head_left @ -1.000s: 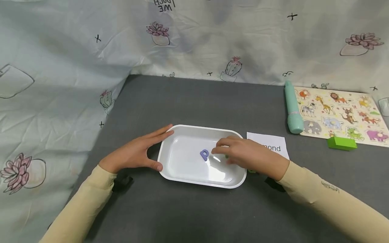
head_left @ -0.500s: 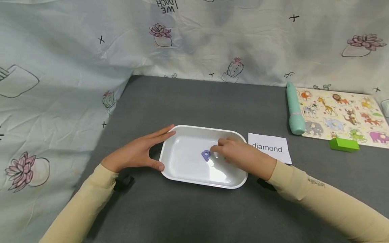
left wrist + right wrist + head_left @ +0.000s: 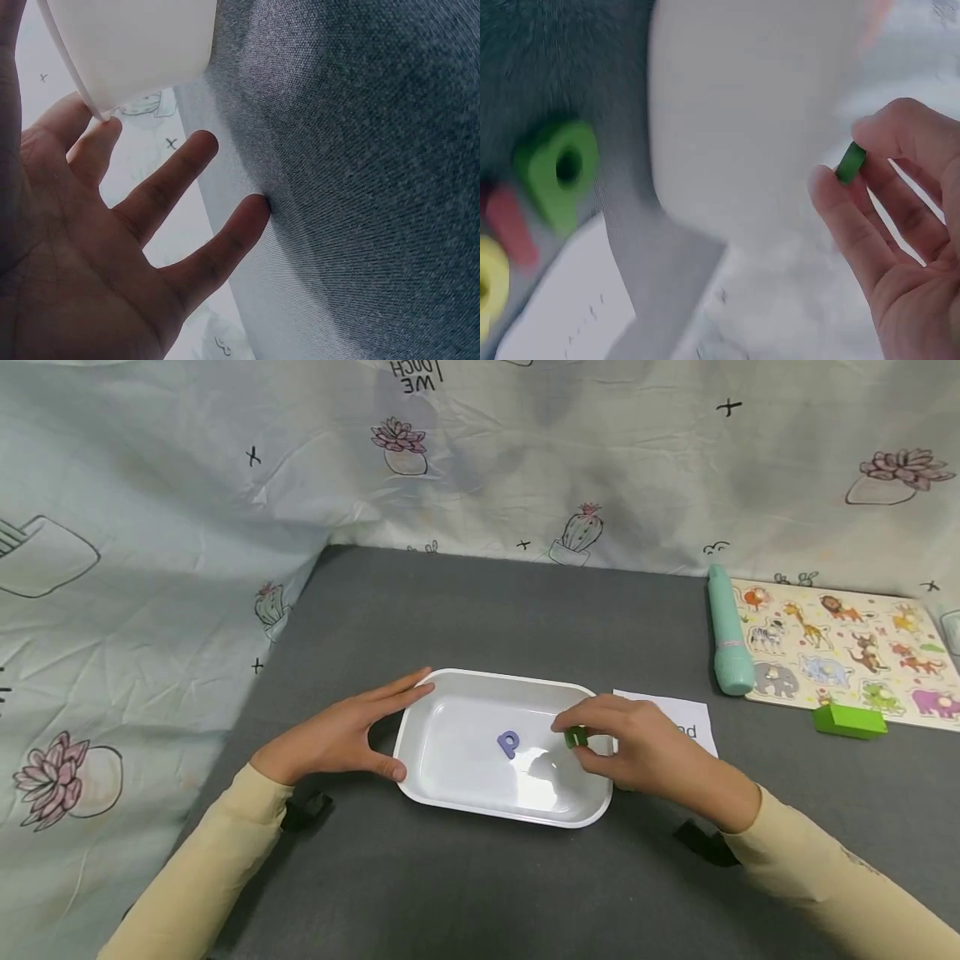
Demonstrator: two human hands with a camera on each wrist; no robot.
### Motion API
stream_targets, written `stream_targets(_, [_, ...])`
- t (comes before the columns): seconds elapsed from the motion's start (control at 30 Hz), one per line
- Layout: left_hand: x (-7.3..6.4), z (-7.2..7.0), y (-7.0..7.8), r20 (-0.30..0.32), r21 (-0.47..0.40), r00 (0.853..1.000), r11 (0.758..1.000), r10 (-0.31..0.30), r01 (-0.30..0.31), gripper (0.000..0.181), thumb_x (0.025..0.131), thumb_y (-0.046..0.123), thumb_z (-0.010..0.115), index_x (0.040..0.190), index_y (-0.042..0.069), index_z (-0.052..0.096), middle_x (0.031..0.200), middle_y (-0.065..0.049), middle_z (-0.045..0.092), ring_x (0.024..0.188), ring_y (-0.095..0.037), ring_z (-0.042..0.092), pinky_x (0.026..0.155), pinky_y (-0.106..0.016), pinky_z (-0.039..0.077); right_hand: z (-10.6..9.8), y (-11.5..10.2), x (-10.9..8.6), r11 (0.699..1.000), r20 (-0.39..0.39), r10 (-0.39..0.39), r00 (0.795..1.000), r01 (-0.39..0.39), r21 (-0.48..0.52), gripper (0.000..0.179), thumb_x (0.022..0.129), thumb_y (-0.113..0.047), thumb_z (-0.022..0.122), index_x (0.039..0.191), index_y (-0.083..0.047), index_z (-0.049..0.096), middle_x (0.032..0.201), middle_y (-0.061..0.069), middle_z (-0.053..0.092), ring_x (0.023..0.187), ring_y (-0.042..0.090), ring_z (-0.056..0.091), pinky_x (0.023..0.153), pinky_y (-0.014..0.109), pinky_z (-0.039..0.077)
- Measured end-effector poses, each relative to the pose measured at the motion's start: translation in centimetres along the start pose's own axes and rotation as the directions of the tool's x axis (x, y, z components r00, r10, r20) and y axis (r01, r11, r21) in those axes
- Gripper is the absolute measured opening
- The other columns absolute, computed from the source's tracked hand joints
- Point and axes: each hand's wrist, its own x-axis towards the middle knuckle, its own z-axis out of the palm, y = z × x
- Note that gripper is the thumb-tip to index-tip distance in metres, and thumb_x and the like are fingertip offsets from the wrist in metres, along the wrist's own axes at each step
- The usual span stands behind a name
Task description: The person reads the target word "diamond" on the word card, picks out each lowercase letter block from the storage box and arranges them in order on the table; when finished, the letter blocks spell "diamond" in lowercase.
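In the head view a white tray (image 3: 450, 777) holds a purple letter (image 3: 508, 744), shaped like a "p", near its middle. My left hand (image 3: 341, 739) spans the tray's left end, thumb and fingers spread and fairly straight. In the left wrist view fingertips touch the tray's rim (image 3: 71, 67), and others reach toward the tabletop. Over the tray's right end, my right hand (image 3: 652, 747) pinches a small green letter (image 3: 576, 737) that looks like an "n". From the right wrist view the green letter (image 3: 850, 163) shows edge-on between thumb and fingertip.
A white word card (image 3: 693, 718), partly covered by my right hand, lies right of the tray. Another green letter (image 3: 536, 165), a red piece (image 3: 514, 225) and a yellow piece (image 3: 489, 277) lie beside it. Farther right are a teal microphone-shaped object (image 3: 727, 643), an animal puzzle board (image 3: 843, 647) and a green block (image 3: 849, 721).
My right hand reached down into the tray, then came up and back to the right with the green letter pinched in it. The left hand has stayed at the tray's left end.
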Motion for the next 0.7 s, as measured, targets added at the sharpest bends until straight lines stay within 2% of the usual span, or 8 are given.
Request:
stream_targets(0.13, [0.1,0.0,0.0,0.006,0.005,1.0,1.0,0.0,0.0,0.112,0.072,0.056,0.085,0.163,0.035,0.023,0.168,0.018,0.008,0.15,-0.016,0.024,0.112,-0.05,0.033,-2.8,-0.7,-2.4,0.999,-0.085,0.002,0.996,-0.006,-0.053,0.025,0.094,-0.028,0.076,0.116,-0.016,0.072,0.11,-0.005,0.071,0.089,0.008,0.069,0.077,0.018,0.053])
stream_targets(0.2, [0.1,0.0,0.0,0.009,0.004,1.0,1.0,0.001,-0.001,0.113,0.072,0.057,0.085,0.163,0.035,0.022,0.168,0.017,0.007,0.15,-0.016,0.024,0.112,-0.05,0.033,-4.0,-0.9,-3.9,0.993,-0.103,0.035,0.994,-0.046,-0.106,0.036,0.099,-0.047,0.062,0.117,-0.017,0.072,0.111,-0.006,0.07,0.09,0.007,0.07,0.078,0.015,0.052])
stream_targets(0.23, [0.1,0.0,-0.1,0.011,0.002,1.0,1.0,0.003,-0.003,0.112,0.072,0.057,0.085,0.163,0.035,0.022,0.168,0.017,0.007,0.15,-0.016,0.023,0.112,-0.05,0.033,-4.5,-1.0,-4.7,0.988,-0.112,0.049,0.993,-0.065,-0.142,0.043,0.101,-0.054,0.053,0.116,-0.018,0.072,0.111,-0.007,0.07,0.089,0.006,0.07,0.078,0.014,0.052])
stream_targets(0.27, [0.1,0.0,-0.1,0.011,-0.001,1.0,1.0,0.002,-0.002,0.112,0.072,0.056,0.085,0.163,0.035,0.022,0.168,0.017,0.007,0.15,-0.016,0.023,0.112,-0.05,0.033,-4.9,-1.0,-5.4,0.981,-0.12,0.061,0.991,-0.081,-0.175,0.047,0.101,-0.058,0.05,0.115,-0.019,0.072,0.11,-0.008,0.07,0.088,0.005,0.07,0.077,0.014,0.052])
stream_targets(0.43, [0.0,-0.1,-0.1,0.013,-0.012,1.0,1.0,-0.002,0.002,0.111,0.073,0.054,0.085,0.163,0.035,0.022,0.168,0.017,0.007,0.151,-0.017,0.022,0.111,-0.05,0.033,-6.3,-0.5,-9.6,0.939,-0.139,0.122,0.983,-0.16,-0.306,0.052,0.101,-0.064,0.042,0.111,-0.024,0.072,0.106,-0.012,0.069,0.087,0.001,0.067,0.075,0.012,0.05])
stream_targets(0.63, [0.1,0.0,0.1,0.017,-0.017,1.0,1.0,-0.012,0.013,0.112,0.073,0.054,0.086,0.163,0.035,0.022,0.168,0.017,0.007,0.151,-0.017,0.023,0.111,-0.051,0.034,-6.2,0.9,-14.4,0.891,-0.159,0.254,0.954,-0.295,-0.345,0.059,0.098,-0.067,0.038,0.103,-0.019,0.072,0.102,-0.008,0.067,0.087,0.001,0.064,0.075,0.007,0.047])
stream_targets(0.67, [0.1,0.1,0.1,0.017,-0.019,1.0,1.0,-0.014,0.014,0.112,0.073,0.054,0.086,0.163,0.035,0.022,0.168,0.017,0.007,0.151,-0.017,0.023,0.111,-0.05,0.034,-6.1,1.2,-15.1,0.887,-0.162,0.274,0.948,-0.314,-0.339,0.054,0.097,-0.065,0.046,0.103,-0.018,0.072,0.101,-0.007,0.067,0.087,0.001,0.064,0.075,0.007,0.047])
stream_targets(0.7, [0.1,0.1,0.1,0.017,-0.021,1.0,1.0,-0.015,0.016,0.112,0.073,0.054,0.086,0.163,0.035,0.022,0.168,0.017,0.007,0.151,-0.017,0.023,0.111,-0.05,0.033,-5.9,1.5,-15.8,0.885,-0.164,0.287,0.944,-0.327,-0.332,0.055,0.096,-0.066,0.046,0.102,-0.017,0.072,0.101,-0.007,0.068,0.087,0.0,0.064,0.075,0.007,0.047])
